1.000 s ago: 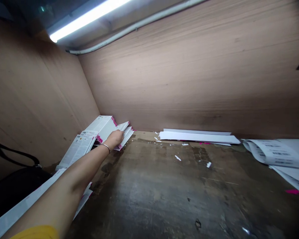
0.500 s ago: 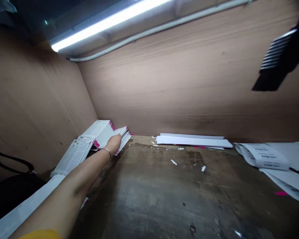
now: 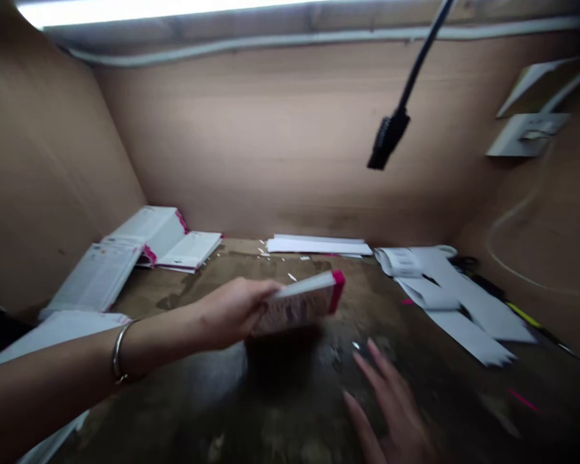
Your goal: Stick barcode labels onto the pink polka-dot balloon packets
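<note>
My left hand (image 3: 244, 309), with a bangle at the wrist, is closed on a stack of flat printed card pieces (image 3: 302, 303), white along the top with a pink end. Motion blurs the print, and I cannot tell whether they are folded cartons. The stack is held above the dark table (image 3: 212, 380). Lower right, my right hand (image 3: 391, 412) is open, its fingers spread toward the stack without touching it.
Similar white pieces with pink edges lie in piles (image 3: 169, 232) along the left wall. White strips (image 3: 319, 245) rest at the back. Curled label sheets (image 3: 430, 277) and a yellow-and-black tool (image 3: 536, 322) lie right. A black cable (image 3: 391, 132) hangs from above.
My left hand has brought a stack from the back-left piles to mid-table. My right hand has come into view, open. The camera view has turned right.
</note>
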`<move>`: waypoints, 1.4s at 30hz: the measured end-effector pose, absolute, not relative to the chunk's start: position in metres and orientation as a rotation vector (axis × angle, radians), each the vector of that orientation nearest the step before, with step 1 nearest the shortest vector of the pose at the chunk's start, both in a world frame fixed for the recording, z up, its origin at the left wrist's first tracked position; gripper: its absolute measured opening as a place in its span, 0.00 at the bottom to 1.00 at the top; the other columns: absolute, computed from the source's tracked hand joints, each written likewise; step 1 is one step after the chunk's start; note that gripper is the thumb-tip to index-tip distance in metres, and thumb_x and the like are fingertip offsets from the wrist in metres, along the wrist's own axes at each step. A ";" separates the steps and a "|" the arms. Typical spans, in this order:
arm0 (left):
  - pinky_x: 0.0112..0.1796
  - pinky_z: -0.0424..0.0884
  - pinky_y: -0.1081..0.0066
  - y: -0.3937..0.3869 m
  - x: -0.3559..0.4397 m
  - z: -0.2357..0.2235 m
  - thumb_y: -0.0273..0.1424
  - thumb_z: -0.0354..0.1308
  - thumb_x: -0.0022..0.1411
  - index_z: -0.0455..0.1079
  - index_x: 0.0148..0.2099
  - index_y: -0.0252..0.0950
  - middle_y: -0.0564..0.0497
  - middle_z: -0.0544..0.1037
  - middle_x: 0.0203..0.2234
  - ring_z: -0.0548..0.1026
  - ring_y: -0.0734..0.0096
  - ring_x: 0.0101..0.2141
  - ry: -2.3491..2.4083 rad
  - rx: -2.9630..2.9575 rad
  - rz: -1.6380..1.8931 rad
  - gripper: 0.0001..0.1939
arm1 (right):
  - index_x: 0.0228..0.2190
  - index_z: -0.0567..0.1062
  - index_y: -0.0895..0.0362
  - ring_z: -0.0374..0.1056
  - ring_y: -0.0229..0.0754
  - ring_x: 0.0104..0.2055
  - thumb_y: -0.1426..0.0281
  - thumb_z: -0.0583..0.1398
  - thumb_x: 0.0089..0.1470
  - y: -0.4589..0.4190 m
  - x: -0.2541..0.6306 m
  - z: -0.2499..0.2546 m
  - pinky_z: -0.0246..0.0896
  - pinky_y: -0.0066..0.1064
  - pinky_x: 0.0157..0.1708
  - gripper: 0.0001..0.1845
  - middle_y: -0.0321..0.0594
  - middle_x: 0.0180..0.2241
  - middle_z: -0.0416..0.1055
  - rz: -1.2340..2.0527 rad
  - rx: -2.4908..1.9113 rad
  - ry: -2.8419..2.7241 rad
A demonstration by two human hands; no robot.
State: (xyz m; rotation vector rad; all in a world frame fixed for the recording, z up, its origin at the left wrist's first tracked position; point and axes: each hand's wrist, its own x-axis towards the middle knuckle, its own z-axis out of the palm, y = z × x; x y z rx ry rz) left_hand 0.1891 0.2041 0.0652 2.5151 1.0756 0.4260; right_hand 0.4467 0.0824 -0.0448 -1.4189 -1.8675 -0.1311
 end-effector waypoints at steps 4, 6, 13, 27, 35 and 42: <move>0.30 0.65 0.76 0.160 0.215 0.043 0.25 0.46 0.60 0.68 0.40 0.38 0.52 0.77 0.31 0.75 0.70 0.30 0.829 2.581 0.178 0.11 | 0.58 0.57 0.60 0.45 0.54 0.63 0.68 0.58 0.55 0.092 0.438 0.020 0.45 0.49 0.59 0.30 0.50 0.60 0.54 -0.408 -1.273 -2.190; 0.30 0.65 0.75 0.156 0.218 0.039 0.23 0.47 0.58 0.67 0.40 0.38 0.51 0.77 0.31 0.75 0.69 0.30 0.821 2.619 0.160 0.11 | 0.54 0.63 0.59 0.58 0.51 0.57 0.69 0.60 0.53 0.109 0.425 0.047 0.51 0.44 0.56 0.27 0.49 0.53 0.65 -0.177 -1.330 -2.501; 0.40 0.68 0.64 0.164 0.191 0.054 0.36 0.60 0.53 0.63 0.51 0.37 0.44 0.75 0.40 0.73 0.57 0.41 1.156 2.273 0.683 0.24 | 0.25 0.76 0.60 0.71 0.44 0.27 0.73 0.56 0.51 0.150 0.401 0.065 0.60 0.28 0.26 0.10 0.44 0.24 0.74 0.385 -1.564 -2.715; 0.44 0.70 0.63 0.108 0.206 -0.050 0.32 0.63 0.52 0.71 0.45 0.33 0.48 0.78 0.40 0.75 0.60 0.42 0.738 1.242 1.000 0.17 | 0.42 0.74 0.52 0.70 0.49 0.43 0.61 0.59 0.54 0.091 0.410 -0.066 0.65 0.42 0.45 0.15 0.41 0.42 0.74 1.230 -1.078 -1.527; 0.46 0.69 0.60 0.105 0.209 -0.043 0.32 0.61 0.55 0.70 0.47 0.33 0.48 0.78 0.41 0.75 0.59 0.42 0.643 1.109 0.990 0.17 | 0.47 0.68 0.56 0.69 0.50 0.45 0.60 0.58 0.55 0.093 0.415 -0.035 0.68 0.38 0.42 0.20 0.48 0.45 0.72 1.233 -1.137 -1.448; 0.43 0.73 0.58 0.103 0.212 -0.037 0.33 0.61 0.53 0.62 0.51 0.29 0.40 0.76 0.43 0.75 0.57 0.42 1.049 1.061 0.945 0.24 | 0.43 0.68 0.55 0.71 0.51 0.43 0.60 0.60 0.53 0.108 0.409 -0.033 0.67 0.41 0.40 0.18 0.46 0.43 0.73 1.426 -1.107 -1.180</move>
